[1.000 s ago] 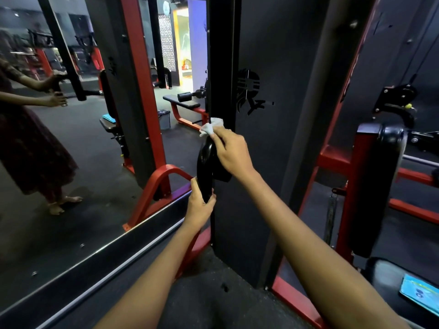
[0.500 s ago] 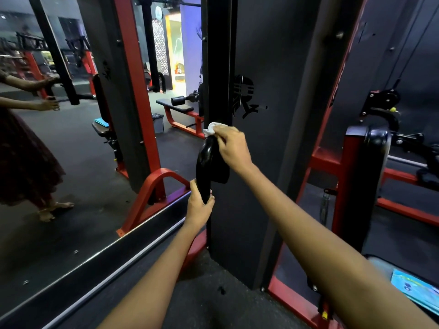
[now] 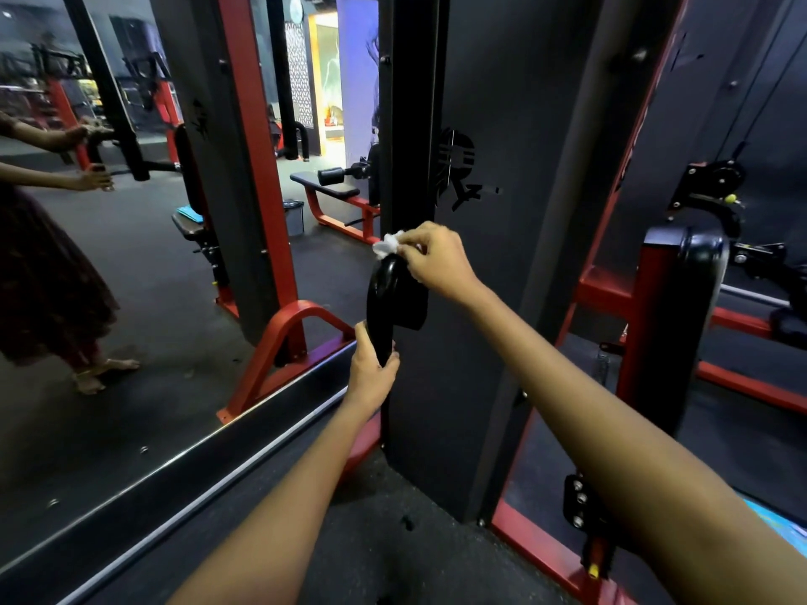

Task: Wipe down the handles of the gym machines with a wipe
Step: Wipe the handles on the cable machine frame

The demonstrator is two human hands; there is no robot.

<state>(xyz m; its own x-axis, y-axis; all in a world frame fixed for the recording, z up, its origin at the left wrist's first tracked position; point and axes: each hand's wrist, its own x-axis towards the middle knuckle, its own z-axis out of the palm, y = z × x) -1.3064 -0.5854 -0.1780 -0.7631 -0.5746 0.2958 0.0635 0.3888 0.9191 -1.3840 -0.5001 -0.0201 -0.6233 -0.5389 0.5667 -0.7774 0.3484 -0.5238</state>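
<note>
A black curved handle hangs in front of the dark machine panel, near the middle of the view. My left hand grips the handle's lower end from below. My right hand pinches a small crumpled white wipe against the handle's top end. Both forearms reach in from the bottom of the frame.
A large wall mirror fills the left, showing a reflected person and red-black machines. A red-framed machine with a black pad stands at the right. A blue item lies at the lower right. Dark rubber flooring lies below.
My right hand with the wipe has stayed at the handle's top, its fingers shifting slightly. My left hand keeps its hold on the lower end. The view has drifted a little.
</note>
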